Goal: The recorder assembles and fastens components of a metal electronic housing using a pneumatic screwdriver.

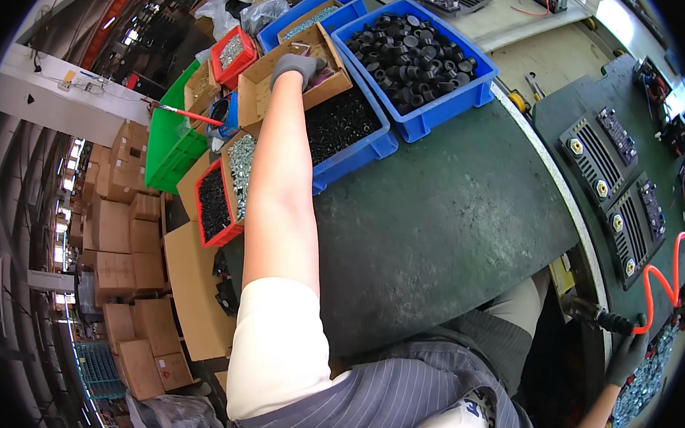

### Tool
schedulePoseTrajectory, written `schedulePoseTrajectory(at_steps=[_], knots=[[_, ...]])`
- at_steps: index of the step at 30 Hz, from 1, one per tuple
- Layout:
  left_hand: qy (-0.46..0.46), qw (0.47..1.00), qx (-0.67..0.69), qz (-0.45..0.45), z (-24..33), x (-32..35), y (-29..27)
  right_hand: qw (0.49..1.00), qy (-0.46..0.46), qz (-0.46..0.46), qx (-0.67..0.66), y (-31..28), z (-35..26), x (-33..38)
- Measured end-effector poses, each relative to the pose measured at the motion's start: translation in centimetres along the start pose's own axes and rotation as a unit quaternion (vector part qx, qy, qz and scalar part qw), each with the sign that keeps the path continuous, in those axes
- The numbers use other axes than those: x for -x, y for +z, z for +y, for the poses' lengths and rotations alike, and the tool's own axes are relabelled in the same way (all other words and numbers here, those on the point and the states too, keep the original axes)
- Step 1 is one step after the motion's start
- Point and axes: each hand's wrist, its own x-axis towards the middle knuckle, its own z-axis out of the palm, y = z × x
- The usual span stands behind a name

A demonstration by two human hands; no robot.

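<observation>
My left hand [298, 68], in a grey glove, reaches into a small open cardboard box [253, 91]. Its fingertips are down in the box, beside a few small purplish-red pieces, so whether they grip anything is hidden. At the right edge, my right hand [629, 355], also gloved, is closed around the rear end of a black air screwdriver [587, 311], where an orange-red coiled hose [659, 279] joins it. Below the cardboard box sits a blue bin of small black parts [341, 129]. Another blue bin [452, 120], heaped with black round caps, stands to its right.
Red trays [246, 55] of screws, a green crate [164, 144] and bins of silver hardware crowd the left. The dark green worktop [436, 220] ends at a pale curved rail [553, 176]. Beyond lie black slotted panels [600, 163] with brass fittings. Cartons [118, 228] are stacked at left.
</observation>
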Motion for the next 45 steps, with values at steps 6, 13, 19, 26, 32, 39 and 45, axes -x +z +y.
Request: schedulePoseTrajectory(at_steps=[6,13,19,26,32,39,45], knots=[[0.008,0.996,-0.049,-0.069,0.4,2.2,0.1,0.999,0.002,0.041,-0.002,-0.9,-1.2,0.5],[0.042,0.994,0.015,0.097,-2.6,3.9,-1.1,0.978,0.070,0.176,-0.088,0.2,0.5,0.6],[0.048,0.996,-0.054,0.046,-2.0,4.2,0.0,0.975,0.085,0.192,-0.078,1.0,1.9,1.2],[0.001,0.994,-0.091,0.058,0.0,7.7,-0.5,0.982,0.078,0.164,-0.056,0.5,0.6,0.6],[0.086,0.947,0.241,0.192,-3.3,4.9,0.4,0.970,0.064,0.213,-0.103,1.1,2.7,1.0],[0.292,0.869,0.396,-0.044,3.4,20.1,0.0,0.956,0.138,0.199,-0.168,0.0,3.5,1.5],[0.403,0.859,0.187,-0.254,3.4,27.7,10.6,0.894,0.199,0.178,-0.359,-0.7,2.4,0.0]])
